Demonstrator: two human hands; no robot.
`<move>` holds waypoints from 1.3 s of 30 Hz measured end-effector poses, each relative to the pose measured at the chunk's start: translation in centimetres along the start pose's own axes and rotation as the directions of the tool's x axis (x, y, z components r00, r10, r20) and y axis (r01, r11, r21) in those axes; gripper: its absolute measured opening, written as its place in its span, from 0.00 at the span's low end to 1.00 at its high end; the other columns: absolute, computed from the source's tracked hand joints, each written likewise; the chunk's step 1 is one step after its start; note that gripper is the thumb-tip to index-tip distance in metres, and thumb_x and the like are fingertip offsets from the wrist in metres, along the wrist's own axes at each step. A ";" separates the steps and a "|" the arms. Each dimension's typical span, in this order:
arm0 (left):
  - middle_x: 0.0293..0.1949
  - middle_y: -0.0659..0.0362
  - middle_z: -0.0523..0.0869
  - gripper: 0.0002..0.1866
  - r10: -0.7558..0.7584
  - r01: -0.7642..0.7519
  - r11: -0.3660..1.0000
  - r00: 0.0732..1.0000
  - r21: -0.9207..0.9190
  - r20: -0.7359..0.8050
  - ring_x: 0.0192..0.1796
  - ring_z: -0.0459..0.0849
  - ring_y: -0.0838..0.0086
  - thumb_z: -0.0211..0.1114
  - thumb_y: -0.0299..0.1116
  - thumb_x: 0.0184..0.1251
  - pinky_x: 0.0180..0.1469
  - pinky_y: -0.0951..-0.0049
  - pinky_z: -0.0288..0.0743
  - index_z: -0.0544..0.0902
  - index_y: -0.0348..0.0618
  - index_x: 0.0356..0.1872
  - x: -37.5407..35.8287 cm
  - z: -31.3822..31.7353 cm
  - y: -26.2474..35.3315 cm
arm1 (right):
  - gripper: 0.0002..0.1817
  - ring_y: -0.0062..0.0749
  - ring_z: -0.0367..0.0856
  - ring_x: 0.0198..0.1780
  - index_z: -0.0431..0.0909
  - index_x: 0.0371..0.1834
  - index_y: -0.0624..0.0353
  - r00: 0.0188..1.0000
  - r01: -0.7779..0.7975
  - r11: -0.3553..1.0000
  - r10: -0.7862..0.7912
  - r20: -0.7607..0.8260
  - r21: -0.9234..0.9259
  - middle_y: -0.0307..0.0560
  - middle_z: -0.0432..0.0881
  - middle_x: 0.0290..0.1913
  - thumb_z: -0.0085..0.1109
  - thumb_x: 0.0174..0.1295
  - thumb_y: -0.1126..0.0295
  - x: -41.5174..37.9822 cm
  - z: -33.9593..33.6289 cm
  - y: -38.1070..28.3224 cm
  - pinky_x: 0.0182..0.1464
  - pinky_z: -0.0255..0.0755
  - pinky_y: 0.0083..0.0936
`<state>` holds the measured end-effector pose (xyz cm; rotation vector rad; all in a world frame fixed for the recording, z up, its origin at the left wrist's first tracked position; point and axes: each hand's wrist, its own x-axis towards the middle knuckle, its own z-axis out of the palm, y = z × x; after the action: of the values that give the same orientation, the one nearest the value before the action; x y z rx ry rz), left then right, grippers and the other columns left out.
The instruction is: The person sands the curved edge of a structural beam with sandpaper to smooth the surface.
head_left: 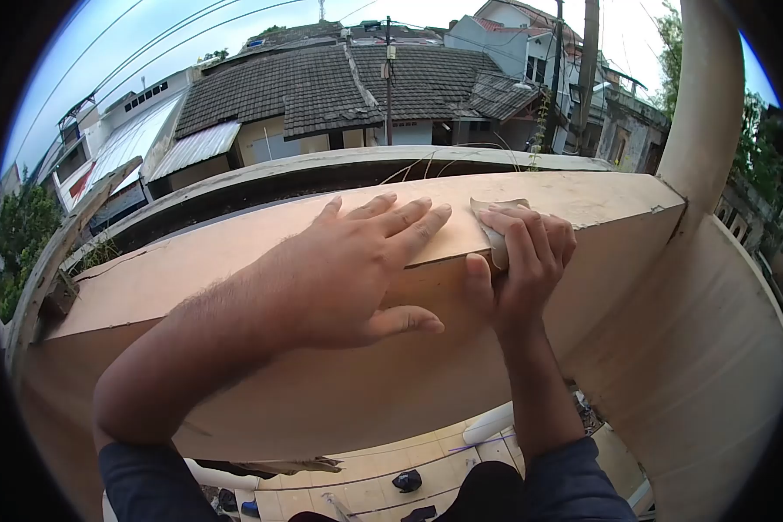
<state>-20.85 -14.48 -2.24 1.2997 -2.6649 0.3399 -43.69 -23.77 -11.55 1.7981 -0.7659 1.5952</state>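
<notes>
A long peach-coloured ledge (574, 193) on top of a low wall runs across the head view. My left hand (365, 252) lies on it with fingers spread over the top and the thumb sticking out in front of the face below. To its right, my right hand (531, 252) grips a piece of sandpaper (489, 213) bent over the ledge's front edge. The fingers press from above and the thumb is on the front side. Part of the sandpaper is hidden under the fingers.
A round column (703, 96) rises at the ledge's right end. Below is a tiled floor (365, 465) with a small black bag (406, 480) and white pipes (489, 423). Beyond the wall stand houses with tiled roofs (270, 83), a pole (389, 87) and overhead wires.
</notes>
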 end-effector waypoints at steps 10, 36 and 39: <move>0.90 0.47 0.57 0.89 -0.358 0.358 0.929 0.934 -0.094 0.018 0.92 0.46 0.46 0.85 0.82 0.21 0.87 0.26 0.30 0.54 0.50 0.91 0.5 -0.6 0.4 | 0.33 0.48 0.85 0.68 0.86 0.58 0.60 0.877 0.174 0.945 -0.277 0.392 0.278 0.48 0.92 0.57 0.71 0.63 0.42 3.8 -2.4 -4.9 0.73 0.75 0.43; 0.90 0.59 0.59 0.79 -0.703 0.696 0.710 0.709 0.105 0.051 0.91 0.54 0.56 0.83 0.80 0.33 0.90 0.34 0.41 0.55 0.64 0.91 1.5 -1.0 3.4 | 0.54 0.48 0.76 0.80 0.78 0.76 0.64 0.657 -0.030 0.998 -0.022 0.754 0.056 0.53 0.82 0.76 0.53 0.68 0.22 6.2 -3.4 -2.2 0.83 0.66 0.39; 0.89 0.59 0.62 0.77 -0.684 0.681 0.728 0.729 0.079 0.015 0.90 0.57 0.57 0.82 0.80 0.33 0.90 0.36 0.43 0.58 0.63 0.90 1.4 -0.8 3.5 | 0.48 0.52 0.78 0.77 0.81 0.72 0.64 0.677 -0.058 0.978 -0.109 0.727 0.201 0.53 0.84 0.74 0.53 0.72 0.26 5.8 -3.1 -1.7 0.81 0.69 0.39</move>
<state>-24.42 -13.28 -1.64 2.1992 -1.9893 0.2916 -43.78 -20.46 -5.62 2.6482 -0.9261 0.8916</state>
